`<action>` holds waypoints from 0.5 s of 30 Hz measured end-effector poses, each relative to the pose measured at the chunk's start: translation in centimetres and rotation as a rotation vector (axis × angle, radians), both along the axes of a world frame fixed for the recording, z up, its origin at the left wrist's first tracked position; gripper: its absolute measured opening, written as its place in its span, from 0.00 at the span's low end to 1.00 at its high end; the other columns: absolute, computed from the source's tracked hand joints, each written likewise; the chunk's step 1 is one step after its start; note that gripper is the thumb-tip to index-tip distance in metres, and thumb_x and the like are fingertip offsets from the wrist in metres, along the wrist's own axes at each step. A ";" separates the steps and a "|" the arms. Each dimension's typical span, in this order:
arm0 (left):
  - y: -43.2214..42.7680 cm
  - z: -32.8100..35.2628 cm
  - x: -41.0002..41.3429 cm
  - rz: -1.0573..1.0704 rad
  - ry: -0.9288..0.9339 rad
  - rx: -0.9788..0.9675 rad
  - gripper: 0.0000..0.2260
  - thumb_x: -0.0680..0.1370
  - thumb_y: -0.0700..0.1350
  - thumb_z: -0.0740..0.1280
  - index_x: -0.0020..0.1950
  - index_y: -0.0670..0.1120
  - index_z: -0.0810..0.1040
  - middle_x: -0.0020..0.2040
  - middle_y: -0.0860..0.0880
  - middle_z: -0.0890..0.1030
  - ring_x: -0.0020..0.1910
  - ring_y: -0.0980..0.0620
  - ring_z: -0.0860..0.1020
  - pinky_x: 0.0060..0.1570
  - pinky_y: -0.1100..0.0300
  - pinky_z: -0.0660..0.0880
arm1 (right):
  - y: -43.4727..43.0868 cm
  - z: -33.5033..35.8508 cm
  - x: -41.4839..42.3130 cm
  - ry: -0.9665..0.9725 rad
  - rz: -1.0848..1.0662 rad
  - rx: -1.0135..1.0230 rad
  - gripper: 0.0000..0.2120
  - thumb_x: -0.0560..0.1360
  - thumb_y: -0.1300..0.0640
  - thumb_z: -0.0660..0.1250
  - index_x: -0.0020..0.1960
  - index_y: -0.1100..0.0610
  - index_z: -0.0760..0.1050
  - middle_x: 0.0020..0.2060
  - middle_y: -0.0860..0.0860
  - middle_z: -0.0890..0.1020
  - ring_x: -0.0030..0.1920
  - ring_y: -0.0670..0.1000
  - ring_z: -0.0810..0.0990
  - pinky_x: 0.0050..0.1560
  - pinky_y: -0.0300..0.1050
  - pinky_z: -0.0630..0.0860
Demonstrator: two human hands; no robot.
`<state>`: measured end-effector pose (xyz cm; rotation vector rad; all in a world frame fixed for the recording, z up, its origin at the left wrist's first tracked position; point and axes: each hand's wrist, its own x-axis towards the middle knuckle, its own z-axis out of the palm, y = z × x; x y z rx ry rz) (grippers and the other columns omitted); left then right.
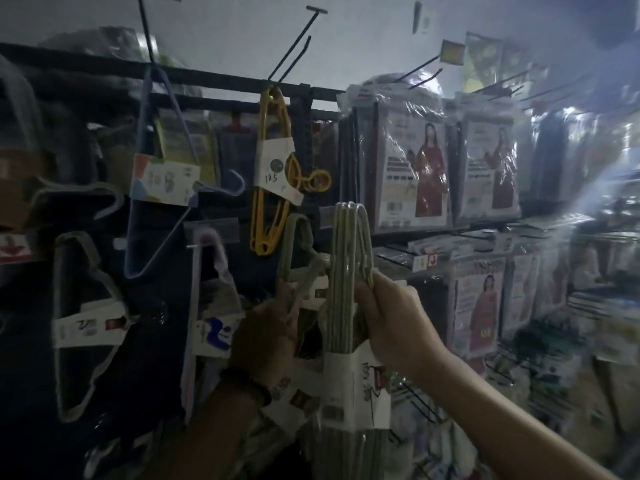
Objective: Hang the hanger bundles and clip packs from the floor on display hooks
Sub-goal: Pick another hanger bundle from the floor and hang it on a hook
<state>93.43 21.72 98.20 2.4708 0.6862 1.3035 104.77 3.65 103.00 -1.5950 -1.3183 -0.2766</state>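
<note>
Display rack (pixel 221 79) | right hand (pixel 393 317) raised — fingers (pixel 364 295) clasp green hanger bundle (pixel 341 271) | left hand (pixel 263 337) grips second bundle (pixel 294 244)

A pale wall (pixel 225 36) runs along the top, above a black rack (pixel 214 81) of horizontal bars. Thin black display hooks (pixel 292 45) jut out from the rack towards the camera. On the right, plastic-wrapped garment packs (pixel 412 168) fill the shelving in rows. The room is dim, and a bluish-white glare (pixel 571 188) falls across the wrapping at far right.
</note>
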 end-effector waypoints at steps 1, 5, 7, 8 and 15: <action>0.1 -0.1 0.5 0.037 0.040 0.049 0.09 0.86 0.51 0.62 0.65 0.59 0.72 0.44 0.53 0.77 0.40 0.48 0.81 0.37 0.48 0.81 | 0.8 0.5 0.5 -0.039 0.001 -0.020 0.13 0.87 0.47 0.58 0.46 0.46 0.75 0.34 0.50 0.82 0.32 0.51 0.83 0.33 0.58 0.81; 2.8 0.2 0.4 0.065 0.076 -0.011 0.12 0.84 0.52 0.61 0.66 0.54 0.76 0.46 0.49 0.80 0.40 0.48 0.81 0.38 0.51 0.79 | 3.1 1.7 5.1 -0.169 -0.120 -0.295 0.13 0.86 0.43 0.57 0.47 0.46 0.73 0.35 0.49 0.80 0.32 0.47 0.80 0.29 0.42 0.76; 4.1 0.8 -0.7 0.068 0.046 0.030 0.06 0.83 0.48 0.64 0.58 0.53 0.80 0.44 0.52 0.82 0.40 0.52 0.80 0.37 0.57 0.76 | 4.0 0.9 8.3 -0.221 -0.164 -0.361 0.12 0.86 0.43 0.57 0.45 0.43 0.70 0.36 0.46 0.78 0.33 0.45 0.78 0.29 0.36 0.70; 4.2 1.4 -1.4 0.080 0.048 0.068 0.05 0.83 0.47 0.66 0.55 0.53 0.81 0.43 0.53 0.83 0.40 0.55 0.80 0.37 0.60 0.74 | 4.4 0.7 9.5 -0.237 -0.169 -0.383 0.11 0.86 0.45 0.58 0.45 0.43 0.69 0.37 0.45 0.78 0.34 0.44 0.78 0.30 0.36 0.71; 5.1 3.6 -0.1 -0.054 0.192 0.112 0.15 0.83 0.64 0.62 0.63 0.63 0.82 0.49 0.59 0.83 0.50 0.63 0.81 0.50 0.60 0.78 | 8.7 0.3 13.9 -0.464 -0.143 -0.565 0.10 0.85 0.53 0.63 0.65 0.49 0.72 0.56 0.50 0.79 0.45 0.53 0.82 0.44 0.50 0.83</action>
